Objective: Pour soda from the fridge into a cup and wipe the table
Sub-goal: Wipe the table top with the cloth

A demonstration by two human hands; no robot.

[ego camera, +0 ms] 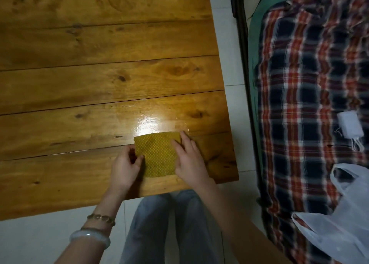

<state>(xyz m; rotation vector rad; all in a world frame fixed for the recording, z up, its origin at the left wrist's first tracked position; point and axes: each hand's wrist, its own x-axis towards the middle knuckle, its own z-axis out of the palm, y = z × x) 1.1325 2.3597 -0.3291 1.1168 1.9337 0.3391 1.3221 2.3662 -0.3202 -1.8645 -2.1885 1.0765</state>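
Wiping stage: yellow cloth [159,155] on the desk's [79,83] near right, both hands on it.
No cup or soda shows, so pouring cannot be judged; a glossy, wet-looking patch [151,121] just beyond the cloth likely remains to wipe. The cloth is a flat, waffle-textured rectangle on varnished, knotty planks. The left hand [124,169] pinches its left edge, fingers curled; the right hand [189,161] rests flat on its right side.

No legible text, label, brand, number or sign found. Yellow cloth [159,155] at 6 o'clock: woven pattern only. Wooden table [99,73]: bare grain. White box [350,126] at 3 o'clock on plaid fabric [299,83]: face blank, any marking too small to tell.
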